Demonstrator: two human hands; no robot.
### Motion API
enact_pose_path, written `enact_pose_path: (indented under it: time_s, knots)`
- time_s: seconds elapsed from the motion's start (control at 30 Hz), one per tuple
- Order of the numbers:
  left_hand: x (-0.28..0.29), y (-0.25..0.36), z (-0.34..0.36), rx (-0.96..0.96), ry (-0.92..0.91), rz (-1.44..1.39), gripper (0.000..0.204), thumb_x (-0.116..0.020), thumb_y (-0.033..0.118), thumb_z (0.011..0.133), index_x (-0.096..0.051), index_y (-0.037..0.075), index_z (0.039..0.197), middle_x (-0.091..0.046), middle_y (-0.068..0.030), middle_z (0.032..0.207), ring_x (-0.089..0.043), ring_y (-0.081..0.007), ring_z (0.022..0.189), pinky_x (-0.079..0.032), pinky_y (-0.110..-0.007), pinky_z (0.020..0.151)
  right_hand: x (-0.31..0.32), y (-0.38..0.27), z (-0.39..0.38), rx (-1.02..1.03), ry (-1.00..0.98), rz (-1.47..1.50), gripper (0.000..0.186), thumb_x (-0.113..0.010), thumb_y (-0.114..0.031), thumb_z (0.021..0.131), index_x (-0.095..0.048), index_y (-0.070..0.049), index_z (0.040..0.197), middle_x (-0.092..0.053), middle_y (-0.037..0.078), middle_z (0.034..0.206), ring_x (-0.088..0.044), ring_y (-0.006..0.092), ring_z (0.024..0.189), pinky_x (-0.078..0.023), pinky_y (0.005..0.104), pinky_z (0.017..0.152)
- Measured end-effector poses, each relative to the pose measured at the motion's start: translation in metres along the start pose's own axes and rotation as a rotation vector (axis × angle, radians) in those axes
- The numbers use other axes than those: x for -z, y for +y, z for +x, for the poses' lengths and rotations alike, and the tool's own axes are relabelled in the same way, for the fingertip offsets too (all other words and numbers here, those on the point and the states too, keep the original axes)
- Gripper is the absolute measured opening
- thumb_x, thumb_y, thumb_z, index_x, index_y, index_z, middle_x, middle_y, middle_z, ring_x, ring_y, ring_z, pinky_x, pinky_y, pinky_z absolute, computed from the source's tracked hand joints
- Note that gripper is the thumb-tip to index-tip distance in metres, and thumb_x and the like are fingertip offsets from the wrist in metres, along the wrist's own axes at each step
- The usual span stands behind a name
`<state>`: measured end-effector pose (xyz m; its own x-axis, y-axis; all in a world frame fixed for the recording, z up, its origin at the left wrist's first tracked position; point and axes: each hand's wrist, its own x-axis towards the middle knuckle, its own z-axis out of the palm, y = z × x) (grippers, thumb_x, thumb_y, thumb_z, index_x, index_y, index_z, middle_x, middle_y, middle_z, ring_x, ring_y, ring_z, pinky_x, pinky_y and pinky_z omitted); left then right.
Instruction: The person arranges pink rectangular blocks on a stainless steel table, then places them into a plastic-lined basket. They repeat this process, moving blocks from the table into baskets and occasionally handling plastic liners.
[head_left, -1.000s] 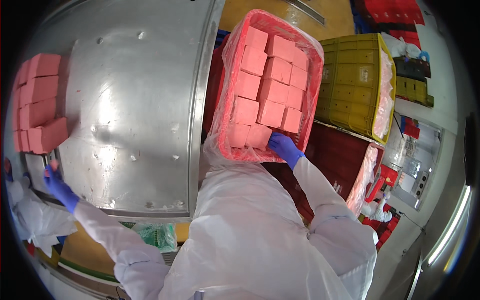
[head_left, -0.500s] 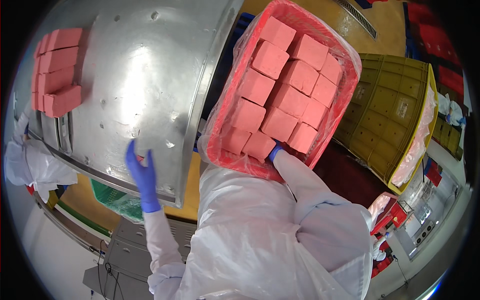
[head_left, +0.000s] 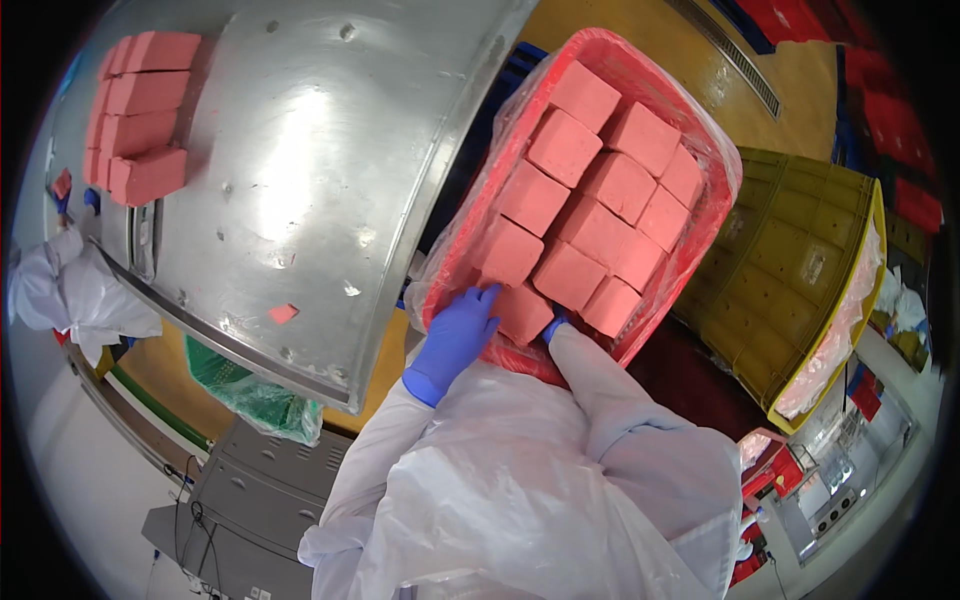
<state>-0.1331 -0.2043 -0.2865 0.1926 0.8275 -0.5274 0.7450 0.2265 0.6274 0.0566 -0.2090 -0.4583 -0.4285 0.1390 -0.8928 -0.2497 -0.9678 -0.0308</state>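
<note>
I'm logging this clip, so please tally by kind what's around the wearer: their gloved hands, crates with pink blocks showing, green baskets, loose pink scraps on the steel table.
Gloved hands (left hand, right hand): 2
Red crate with blocks: 1
Green basket: 1
Scrap: 1
Total: 5

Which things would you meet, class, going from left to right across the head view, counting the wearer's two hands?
Stack of pink blocks on the metal table, small pink scrap, left hand, right hand, yellow crate.
</note>
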Motion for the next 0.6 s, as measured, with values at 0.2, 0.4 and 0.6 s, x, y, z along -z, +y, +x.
enact_pose_path:
  time_s: [0.2,0.4,0.6]
  knots:
    - [0.003,-0.007,0.011,-0.048,-0.036,-0.129,0.058,-0.067,0.028,0.081,-0.046,0.009,0.132,-0.054,-0.0180,0.110,-0.057,-0.0356,0.100,-0.048,-0.041,0.083,-0.008,0.000,-0.003,0.055,-0.034,0.008,0.044,-0.043,-0.037,0.095,-0.049,-0.010,0.130,-0.054,0.010,0.130,-0.051,0.0263,0.118,-0.038,0.0412,0.101]
    - [0.015,-0.014,0.009,-0.148,-0.104,-0.352,0.069,-0.067,0.043,0.081,-0.046,0.007,0.135,-0.053,-0.0225,0.117,-0.057,-0.0381,0.103,-0.046,-0.041,0.088,0.035,0.013,-0.055,0.172,0.000,0.119,0.047,-0.042,-0.039,0.095,-0.049,-0.010,0.131,-0.052,0.011,0.132,-0.049,0.0264,0.120,-0.036,0.0410,0.103]
    - [0.000,-0.018,0.011,-0.198,-0.179,-0.294,0.073,-0.059,0.050,0.086,-0.041,0.001,0.137,-0.051,-0.0266,0.123,-0.056,-0.0398,0.107,-0.045,-0.041,0.091,0.026,0.009,-0.051,0.196,-0.048,0.121,0.049,-0.041,-0.042,0.096,-0.049,-0.009,0.131,-0.051,0.011,0.133,-0.048,0.0264,0.122,-0.035,0.0408,0.104]
